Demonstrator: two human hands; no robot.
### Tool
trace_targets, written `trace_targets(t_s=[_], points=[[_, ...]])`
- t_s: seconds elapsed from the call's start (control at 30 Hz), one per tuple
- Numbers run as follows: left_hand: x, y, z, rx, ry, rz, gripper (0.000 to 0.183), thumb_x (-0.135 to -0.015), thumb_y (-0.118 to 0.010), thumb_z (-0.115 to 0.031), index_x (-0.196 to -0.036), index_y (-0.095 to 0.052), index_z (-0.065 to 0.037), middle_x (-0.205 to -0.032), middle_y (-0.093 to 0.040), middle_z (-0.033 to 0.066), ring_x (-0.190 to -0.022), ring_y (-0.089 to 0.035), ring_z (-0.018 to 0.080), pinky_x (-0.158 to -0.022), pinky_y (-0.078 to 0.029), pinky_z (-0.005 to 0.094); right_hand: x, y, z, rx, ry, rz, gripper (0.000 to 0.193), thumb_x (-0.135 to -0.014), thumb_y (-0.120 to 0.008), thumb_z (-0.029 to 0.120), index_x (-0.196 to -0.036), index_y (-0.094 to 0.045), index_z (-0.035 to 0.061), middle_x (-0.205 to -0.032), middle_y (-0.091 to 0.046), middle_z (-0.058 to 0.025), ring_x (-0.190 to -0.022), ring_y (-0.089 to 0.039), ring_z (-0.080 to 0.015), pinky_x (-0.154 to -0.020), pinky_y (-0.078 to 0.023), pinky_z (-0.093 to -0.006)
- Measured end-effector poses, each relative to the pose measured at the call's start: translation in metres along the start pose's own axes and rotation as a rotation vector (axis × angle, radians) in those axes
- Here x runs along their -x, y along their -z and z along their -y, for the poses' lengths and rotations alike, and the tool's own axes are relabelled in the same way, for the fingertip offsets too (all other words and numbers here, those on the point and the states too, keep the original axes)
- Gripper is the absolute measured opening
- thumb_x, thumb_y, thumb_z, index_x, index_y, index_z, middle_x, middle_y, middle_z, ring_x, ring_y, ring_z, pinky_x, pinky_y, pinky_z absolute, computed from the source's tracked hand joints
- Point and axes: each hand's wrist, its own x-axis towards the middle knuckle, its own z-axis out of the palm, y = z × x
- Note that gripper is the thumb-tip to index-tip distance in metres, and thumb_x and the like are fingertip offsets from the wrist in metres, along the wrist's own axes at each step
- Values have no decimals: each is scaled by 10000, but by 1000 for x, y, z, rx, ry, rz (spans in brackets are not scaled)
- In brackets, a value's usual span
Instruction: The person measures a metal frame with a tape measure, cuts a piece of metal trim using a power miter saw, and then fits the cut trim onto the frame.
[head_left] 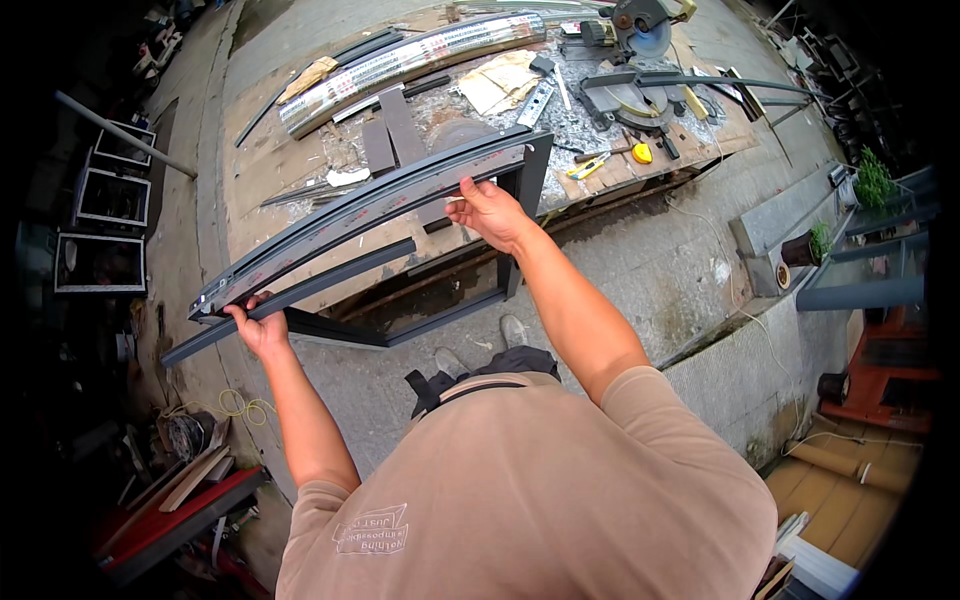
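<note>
Left hand (263, 332), grip clamped on dark metal strip (350, 272); right hand (490, 215) touching grey metal frame (340, 218), cannot tell if grip closed; counter (262, 172) at far side.

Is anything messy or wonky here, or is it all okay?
A bit, yes. The dark strip at the left hand sticks out past the grey frame's corner, so it looks askew. Pale bits litter the workbench near the saw, which looks messy. Nothing looks clearly broken.
</note>
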Motion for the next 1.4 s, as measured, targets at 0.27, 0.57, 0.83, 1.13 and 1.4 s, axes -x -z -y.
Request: trace_targets(t_s=[0.27,0.57,0.83,1.13,1.4], points=[[2,-7,13,4,-23,36,463,-935,-743,-490,-1188,-667,-110,-1051,-676,-29,-747,-518,129,-839,-458,333,-6,25,9,44,6,158,420,-1069,-664,432,-1207,-614,38,-1208,-689,-90,-1157,-683,-230,-1074,-521,-393],[3,-6,13,-11,-23,86,495,-890,-773,-499,-1184,-676,-113,-1039,-671,-36,-737,-494,128,-859,-474,335,-9,31,8,124,52,107,429,-1044,-691,436,-1143,-662,20,-1117,-705,-75,-1111,-689,-216,-1087,-532,-394],[2,-4,10,-109,-23,13,497,-902,-739,-560,-1159,-669,-140,-1006,-664,-50,-702,-479,111,-825,-458,310,-10,43,-6,132,109,26,489,-972,-758,497,-1082,-661,30,-966,-689,-46,-968,-704,-190,-1004,-572,-366],[19,17,-3,-89,-15,-80,218,-984,-770,-326,-1068,-688,-142,-897,-656,-47,-722,-543,98,-742,-483,270,22,1,-24,332,-42,26,404,-1049,-729,329,-1318,-661,36,-1058,-686,-24,-955,-682,-143,-904,-562,-300],[54,-18,50,-149,-205,-275,135,-1010,-773,-260,-1066,-661,-212,-939,-693,-45,-699,-564,83,-716,-470,306,61,30,-53,608,-269,72,350,-1052,-714,255,-1316,-670,28,-1026,-680,-7,-914,-652,-129,-874,-543,-286]])
